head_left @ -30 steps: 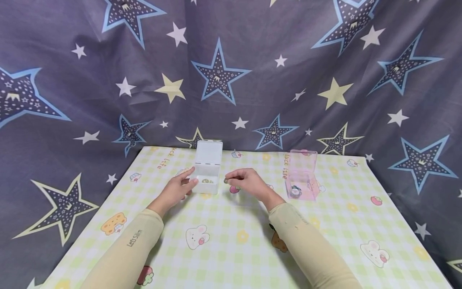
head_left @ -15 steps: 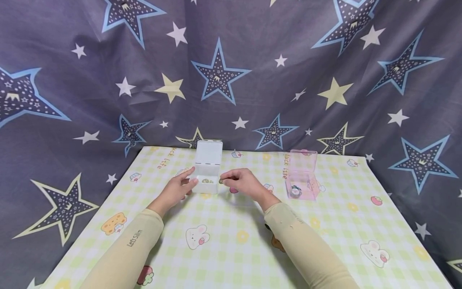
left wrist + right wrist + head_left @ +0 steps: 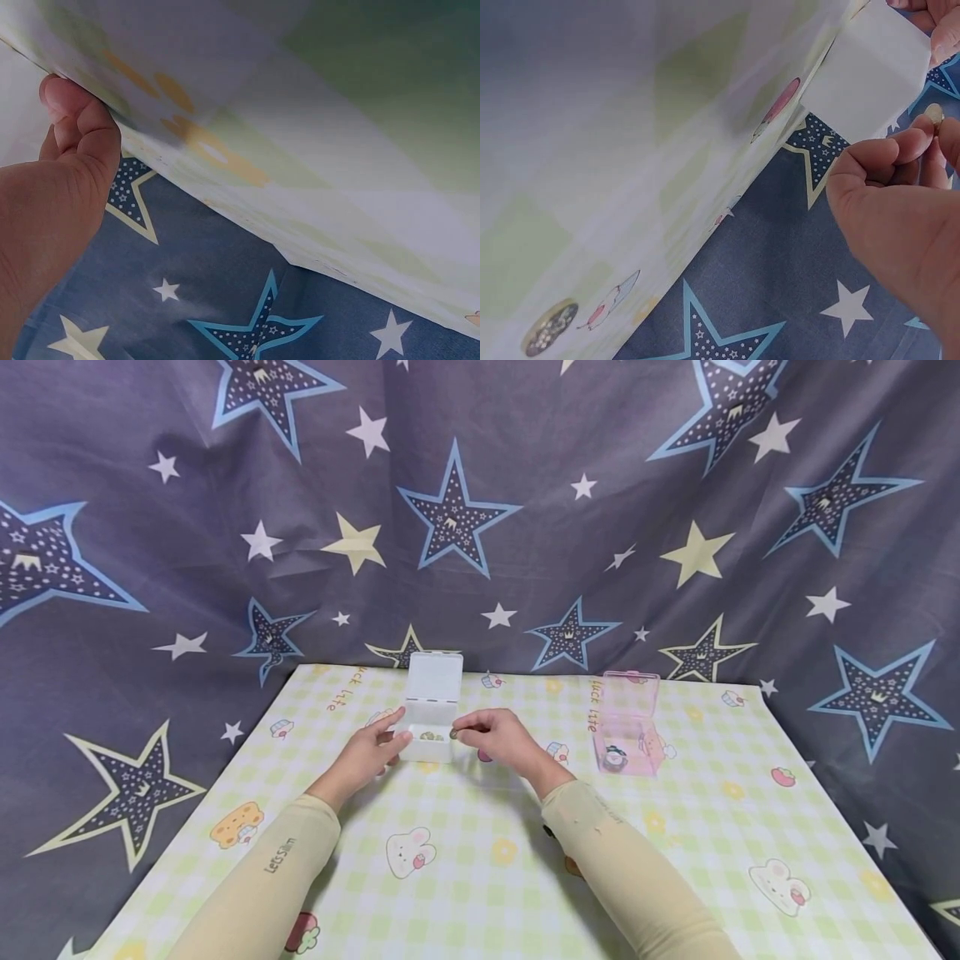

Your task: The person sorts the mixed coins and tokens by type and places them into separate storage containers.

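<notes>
In the head view, a small white box [image 3: 428,748] stands on the table with its lid raised at the back. Several small gold-green pieces [image 3: 431,736] lie inside it. My left hand [image 3: 363,752] holds the box by its left side, thumb at the front rim and fingers along the wall. At the box's right rim, my right hand [image 3: 498,737] pinches a small round gold-coloured piece [image 3: 934,114] between thumb and fingertips. The right wrist view shows that piece above the fingertips, near the white wall; its exact kind is too small to tell.
A clear pink box [image 3: 627,747] with its lid raised stands to the right, a small round dark-and-white thing [image 3: 615,758] inside it. The table wears a green checked cloth [image 3: 465,893] with printed cartoons. Behind its far edge hangs a dark star-patterned curtain [image 3: 517,460].
My right hand has moved left with the small gold-coloured piece, from a short way off to the white box's right rim. The left hand and both boxes have stayed put.
</notes>
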Available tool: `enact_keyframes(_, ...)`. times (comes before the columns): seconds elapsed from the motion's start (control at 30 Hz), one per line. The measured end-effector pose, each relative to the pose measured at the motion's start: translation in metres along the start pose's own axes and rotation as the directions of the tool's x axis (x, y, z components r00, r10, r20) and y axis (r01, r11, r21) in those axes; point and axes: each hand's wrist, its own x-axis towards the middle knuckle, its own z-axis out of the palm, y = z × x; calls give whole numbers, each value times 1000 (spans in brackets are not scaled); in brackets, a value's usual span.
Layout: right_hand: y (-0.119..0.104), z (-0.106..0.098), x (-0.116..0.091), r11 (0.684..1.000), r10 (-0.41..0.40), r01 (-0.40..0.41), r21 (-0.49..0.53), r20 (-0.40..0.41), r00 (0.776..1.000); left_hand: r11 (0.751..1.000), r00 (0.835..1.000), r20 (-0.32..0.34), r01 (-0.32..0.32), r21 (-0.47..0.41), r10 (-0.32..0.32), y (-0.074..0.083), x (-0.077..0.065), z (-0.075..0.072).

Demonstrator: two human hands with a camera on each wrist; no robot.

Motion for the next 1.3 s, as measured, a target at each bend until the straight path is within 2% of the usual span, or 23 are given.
enact_keyframes(0.43,8,8,7,998,-21,19,-64,-45,999,1000,1000,-5,-26,1,26,-4,2,0)
enact_keyframes(0.73,5,12,6,995,-45,40,-89,-49,998,1000,1000,1,-8,-14,8,-3,2,1)
enact_keyframes(1.3,4,11,1,994,-34,30,-101,-41,999,1000,1000,3,4,-16,-4,-2,1,0)
